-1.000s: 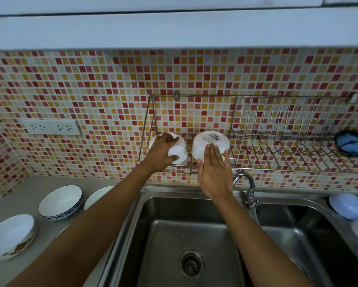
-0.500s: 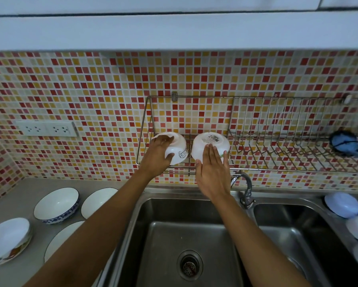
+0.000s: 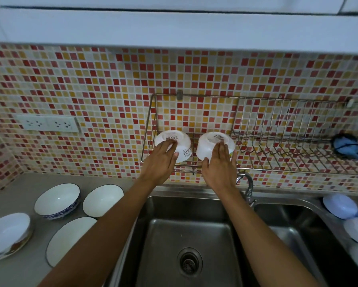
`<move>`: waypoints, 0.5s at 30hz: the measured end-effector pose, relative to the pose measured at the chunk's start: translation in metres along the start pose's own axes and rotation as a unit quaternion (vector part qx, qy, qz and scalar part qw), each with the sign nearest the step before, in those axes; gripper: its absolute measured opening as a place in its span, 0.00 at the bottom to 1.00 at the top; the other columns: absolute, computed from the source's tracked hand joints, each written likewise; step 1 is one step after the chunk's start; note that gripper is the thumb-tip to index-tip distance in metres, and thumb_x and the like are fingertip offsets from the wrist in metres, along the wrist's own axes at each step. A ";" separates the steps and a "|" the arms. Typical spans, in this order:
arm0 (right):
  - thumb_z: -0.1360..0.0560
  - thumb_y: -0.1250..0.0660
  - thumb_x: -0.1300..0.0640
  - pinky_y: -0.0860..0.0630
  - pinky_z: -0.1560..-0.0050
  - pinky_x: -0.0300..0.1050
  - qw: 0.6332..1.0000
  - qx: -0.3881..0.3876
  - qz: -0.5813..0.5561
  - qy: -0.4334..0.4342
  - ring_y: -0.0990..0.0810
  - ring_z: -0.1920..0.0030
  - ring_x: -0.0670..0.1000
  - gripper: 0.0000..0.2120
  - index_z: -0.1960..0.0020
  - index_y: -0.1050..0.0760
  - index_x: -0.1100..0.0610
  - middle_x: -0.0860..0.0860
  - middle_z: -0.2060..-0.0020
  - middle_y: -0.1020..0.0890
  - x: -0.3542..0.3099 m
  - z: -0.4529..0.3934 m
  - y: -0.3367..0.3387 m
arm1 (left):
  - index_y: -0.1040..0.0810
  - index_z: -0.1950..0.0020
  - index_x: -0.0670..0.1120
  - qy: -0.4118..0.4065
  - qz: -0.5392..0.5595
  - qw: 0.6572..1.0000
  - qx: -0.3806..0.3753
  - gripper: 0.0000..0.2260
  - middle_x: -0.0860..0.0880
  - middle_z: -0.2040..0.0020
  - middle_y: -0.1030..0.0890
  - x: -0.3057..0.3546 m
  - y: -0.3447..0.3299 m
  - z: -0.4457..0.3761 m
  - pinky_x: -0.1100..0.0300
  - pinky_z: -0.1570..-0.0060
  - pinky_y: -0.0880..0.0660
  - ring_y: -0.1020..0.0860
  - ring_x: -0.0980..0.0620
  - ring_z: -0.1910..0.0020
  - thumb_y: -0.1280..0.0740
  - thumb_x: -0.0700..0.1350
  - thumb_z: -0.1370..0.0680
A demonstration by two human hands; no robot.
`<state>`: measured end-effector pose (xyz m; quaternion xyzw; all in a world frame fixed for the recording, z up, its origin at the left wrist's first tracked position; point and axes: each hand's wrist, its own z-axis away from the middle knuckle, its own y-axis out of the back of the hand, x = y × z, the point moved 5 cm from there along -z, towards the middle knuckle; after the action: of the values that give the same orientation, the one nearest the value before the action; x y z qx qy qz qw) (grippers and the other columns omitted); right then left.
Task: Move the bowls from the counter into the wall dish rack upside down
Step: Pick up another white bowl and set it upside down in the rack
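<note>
Two white bowls stand upside down, side by side, in the left section of the wire wall dish rack [image 3: 294, 170]. My left hand [image 3: 159, 162] rests on the near side of the left white bowl [image 3: 183, 141], fingertips at its base ring and thumb on its side. My right hand [image 3: 220, 166] lies flat against the near side of the right white bowl [image 3: 209, 142], fingers straight. On the counter at the left sit a blue-patterned bowl [image 3: 57, 200], a white bowl [image 3: 102, 200], a shallow white bowl [image 3: 68, 240] partly behind my left forearm, and another bowl [image 3: 7, 235].
A double steel sink [image 3: 186, 230] lies below the rack, with a faucet [image 3: 249, 184] between the basins. A blue brush [image 3: 344, 145] sits in the rack's right end. Pale blue bowls [image 3: 339, 206] are stacked on the counter at the far right. A wall socket [image 3: 47, 123] is at the left.
My left hand has slid down from the top of the left bowl to its near side. Both bowls and my right hand stay where they were.
</note>
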<state>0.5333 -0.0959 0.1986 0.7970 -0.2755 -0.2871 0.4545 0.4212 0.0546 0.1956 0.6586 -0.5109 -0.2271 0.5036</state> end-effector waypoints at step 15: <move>0.19 0.48 0.49 0.44 0.25 0.53 0.952 0.022 -0.224 0.207 0.45 0.23 0.54 0.26 0.25 0.39 0.60 0.58 0.24 0.40 -0.162 0.098 -0.055 | 0.61 0.24 0.50 0.071 -0.003 0.996 0.044 0.28 0.53 0.23 0.61 -0.121 0.031 0.131 0.55 0.25 0.62 0.63 0.55 0.24 0.64 0.61 0.21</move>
<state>0.3632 -0.0136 0.1425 0.8901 0.0038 -0.2036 0.4078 0.2554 0.1080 0.1458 0.6964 -0.4810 -0.1582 0.5086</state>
